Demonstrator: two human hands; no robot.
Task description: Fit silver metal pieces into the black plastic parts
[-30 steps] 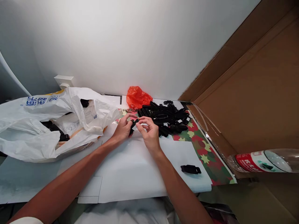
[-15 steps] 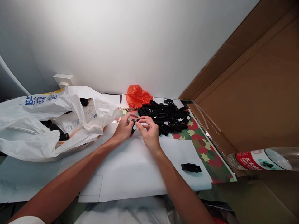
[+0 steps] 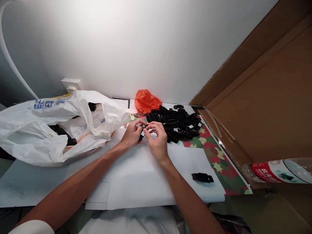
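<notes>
A small black plastic piece with a whitish patch is held above the white paper, mostly covered by my fingers. My left hand is closed on it from the left side. From the right, my right hand pinches at its upper end with thumb and fingertips. Just beyond lies a heap of similar black plastic pieces, a few showing white patches. One separate black piece rests on the white paper to the right of my right forearm.
A white plastic bag with black parts inside stands at left. Behind the heap sits a crumpled orange bag against the wall. Camouflage-patterned sheet shows along the right edge. A bottle and cardboard are at far right.
The view has shifted slightly, so the surroundings appear a little farther right. Both hands stay together on the black piece, with only small finger movement.
</notes>
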